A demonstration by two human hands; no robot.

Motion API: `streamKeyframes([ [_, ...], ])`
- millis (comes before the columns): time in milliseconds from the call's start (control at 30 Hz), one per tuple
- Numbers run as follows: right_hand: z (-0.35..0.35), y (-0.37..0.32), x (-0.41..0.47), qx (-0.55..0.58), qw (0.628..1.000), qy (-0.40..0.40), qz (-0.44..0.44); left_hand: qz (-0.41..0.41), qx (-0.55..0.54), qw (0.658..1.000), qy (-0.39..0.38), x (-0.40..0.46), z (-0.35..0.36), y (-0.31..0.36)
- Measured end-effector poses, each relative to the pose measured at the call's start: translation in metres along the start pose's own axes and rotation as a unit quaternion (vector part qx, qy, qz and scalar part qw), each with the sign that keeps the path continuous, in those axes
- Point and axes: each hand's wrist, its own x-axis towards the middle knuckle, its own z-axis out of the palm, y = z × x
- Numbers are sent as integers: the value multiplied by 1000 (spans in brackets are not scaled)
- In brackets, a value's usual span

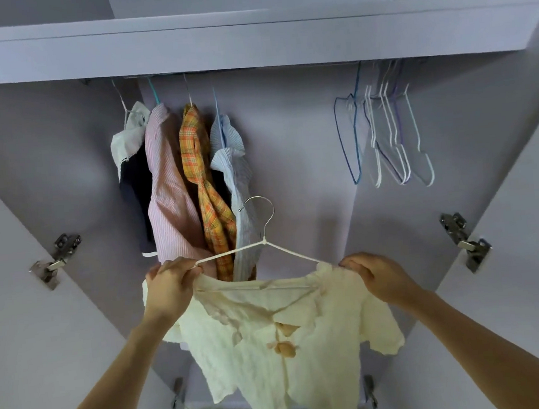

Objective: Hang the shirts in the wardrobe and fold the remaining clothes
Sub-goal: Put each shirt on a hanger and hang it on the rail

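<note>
Two bare forearms reach up from the bottom corners, nearest the lens. Between them: one cream shirt [283,343], short-sleeved, crinkled fabric, buttons down the front, half-mounted on one white wire hanger [259,254]. Its right shoulder sits over the hanger arm; the left hanger arm is bare above the collar. Left hand [168,286] is curled, gripping the shirt's shoulder and the hanger's end together. Right hand [373,272] pinches the fabric at the other shoulder. The hanger's hook is free, below the rail.

Behind: wardrobe [280,40], pale lilac, both doors swung wide, one shelf on top. Four garments hang left of centre, packed close: dark garment with white collar [133,170], pink striped shirt [169,193], orange plaid shirt [208,190], pale blue striped shirt [241,200]. Well apart to the right, a bunch of empty wire hangers [386,135], roughly six, overlapping, exact count uncertain. Four metal door hinges [54,260] show, two per side.
</note>
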Motion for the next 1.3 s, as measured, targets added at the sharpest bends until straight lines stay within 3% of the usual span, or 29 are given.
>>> streamKeyframes([
  [133,-1,4,-2,-31,999,-24,18,5,-9,1000,3,6,9,7],
  [367,-24,2,-2,-36,970,-229,78,15,-42,993,-109,27,29,20],
  [533,-62,6,-13,55,979,-143,137,-26,-85,982,-168,35,62,50],
  [633,-71,10,-23,30,978,-123,165,-19,-105,976,-188,43,75,76],
  [767,-68,18,-37,-9,972,-64,226,68,-3,996,-62,62,72,98],
  [900,-57,9,-40,-26,960,-5,279,127,92,984,80,85,46,107],
  [1000,-43,-10,-26,18,962,62,266,93,137,985,52,111,29,99],
  [1100,-36,-35,1,74,973,98,194,59,165,984,18,132,21,85],
  [1300,-23,-79,61,-75,966,208,137,67,143,988,8,143,20,82],
])
